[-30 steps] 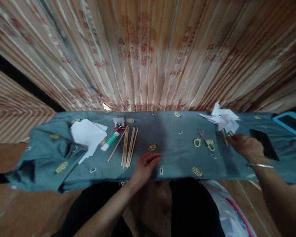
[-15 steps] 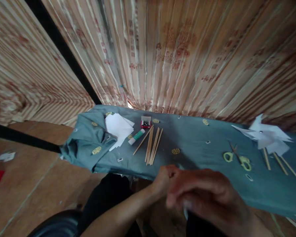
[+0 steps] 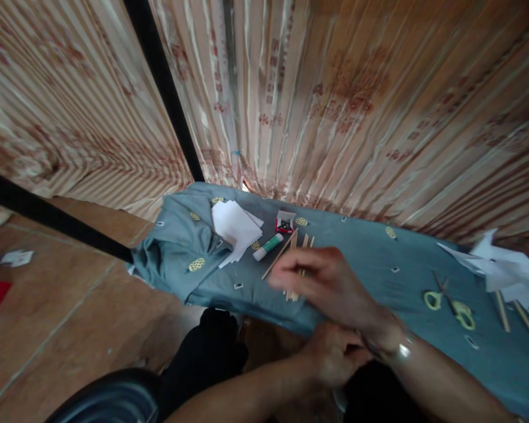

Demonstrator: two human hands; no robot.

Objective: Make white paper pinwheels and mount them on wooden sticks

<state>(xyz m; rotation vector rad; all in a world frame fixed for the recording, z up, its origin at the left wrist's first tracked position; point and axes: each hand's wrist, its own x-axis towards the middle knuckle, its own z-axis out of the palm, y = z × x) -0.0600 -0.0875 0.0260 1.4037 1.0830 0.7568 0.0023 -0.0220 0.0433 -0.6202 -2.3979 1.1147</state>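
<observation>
My right hand [image 3: 321,279] hangs over the wooden sticks [image 3: 293,292], partly covering them, its fingers curled in toward the thumb. Motion blurs the fingertips, and I cannot make out anything between them. A shiny band [image 3: 404,351] circles that wrist. Just below, my left hand [image 3: 337,355] is closed by the right wrist; what its fingers hold, if anything, is hidden. Left of the sticks lies a glue stick [image 3: 268,247], with a small open red box [image 3: 285,223] of dark little pieces behind it. White paper sheets [image 3: 235,226] are stacked farther left.
Green-handled scissors [image 3: 450,305] lie spread on the cloth-covered table [image 3: 357,249] to the right. Beyond them are white paper pinwheels [image 3: 496,261] on sticks. Patterned curtains [image 3: 335,117] hang behind, and black poles [image 3: 165,88] stand at the left. A dark round stool [image 3: 110,393] is below.
My right hand has moved forward and left over the sticks. My left hand now sits at the right wrist. The view has turned left, so the table's things appear farther right.
</observation>
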